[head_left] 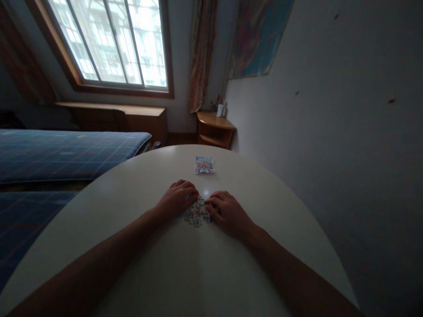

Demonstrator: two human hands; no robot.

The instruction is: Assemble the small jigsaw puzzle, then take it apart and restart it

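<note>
A small heap of colourful jigsaw pieces [197,214] lies on the round white table [139,185]. My left hand [176,198] rests at the heap's left edge with fingers curled over the pieces. My right hand [227,212] sits at the heap's right edge, fingers bent down onto the pieces. Both hands touch the heap, and what the fingertips pinch is hidden. A small printed picture card [204,165] lies flat farther back on the table, apart from the hands.
A bed with a blue plaid cover [59,152] stands left of the table. A wooden corner shelf [215,127] and a low wooden cabinet [132,116] stand under the window. A plain wall [330,132] runs close along the right.
</note>
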